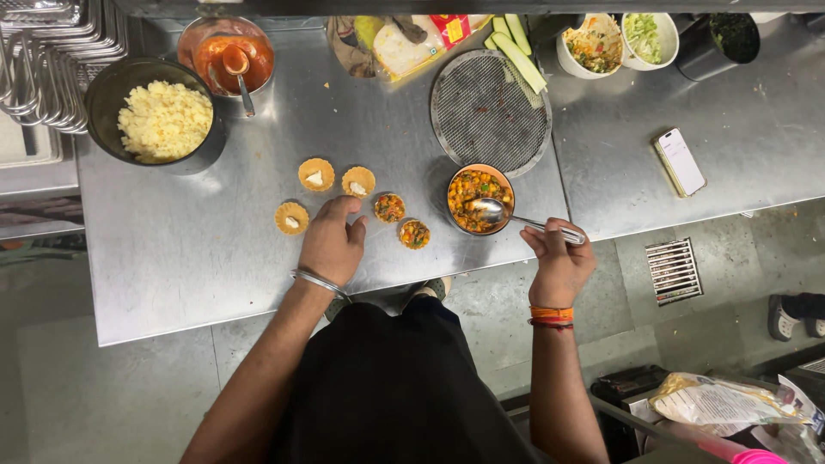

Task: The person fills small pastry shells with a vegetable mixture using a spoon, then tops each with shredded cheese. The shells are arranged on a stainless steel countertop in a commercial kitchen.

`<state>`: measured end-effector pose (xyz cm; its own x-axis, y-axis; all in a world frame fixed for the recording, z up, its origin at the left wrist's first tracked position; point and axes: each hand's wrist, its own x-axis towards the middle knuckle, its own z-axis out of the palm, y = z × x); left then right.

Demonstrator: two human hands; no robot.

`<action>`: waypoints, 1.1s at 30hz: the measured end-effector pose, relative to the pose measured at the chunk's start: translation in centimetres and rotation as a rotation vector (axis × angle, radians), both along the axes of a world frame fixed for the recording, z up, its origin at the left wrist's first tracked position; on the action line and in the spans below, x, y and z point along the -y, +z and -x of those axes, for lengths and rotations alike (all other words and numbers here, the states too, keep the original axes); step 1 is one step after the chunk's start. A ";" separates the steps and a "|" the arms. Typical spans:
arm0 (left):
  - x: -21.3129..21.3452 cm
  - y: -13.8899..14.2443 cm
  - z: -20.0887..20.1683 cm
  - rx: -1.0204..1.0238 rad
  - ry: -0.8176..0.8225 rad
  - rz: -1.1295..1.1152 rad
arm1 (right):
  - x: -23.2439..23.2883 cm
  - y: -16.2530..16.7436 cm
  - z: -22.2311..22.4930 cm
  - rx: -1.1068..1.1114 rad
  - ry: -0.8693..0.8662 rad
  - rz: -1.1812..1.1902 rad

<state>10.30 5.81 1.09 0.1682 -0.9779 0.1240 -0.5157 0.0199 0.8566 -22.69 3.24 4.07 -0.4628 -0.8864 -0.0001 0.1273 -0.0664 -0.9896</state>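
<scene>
Steel spoon (498,211), stiff and likely slick, is pinched at its handle by right hand (560,262) fingers over filling bowl (479,198); left hand (331,241) fingers rest loose, grasping nothing, beside fragile tart shells (358,181).

Bare steel tabletop (189,275) open left and front of the left hand (331,243), five small tart shells (315,174) ringing its fingers, bowl of vegetable mix (478,198) under the spoon (494,210), round mesh tray (488,112) behind, pots crowding the far left.
</scene>
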 end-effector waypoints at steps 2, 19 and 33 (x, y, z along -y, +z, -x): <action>-0.1 0.0 0.0 -0.014 0.002 -0.028 | 0.0 -0.6 0.0 0.020 0.024 -0.025; -1.0 0.5 -0.5 -0.006 0.036 -0.030 | -0.3 0.9 -5.7 -0.139 0.211 0.104; -2.7 0.8 -2.9 0.012 0.108 -0.044 | -2.2 3.4 -11.4 -0.810 0.427 0.428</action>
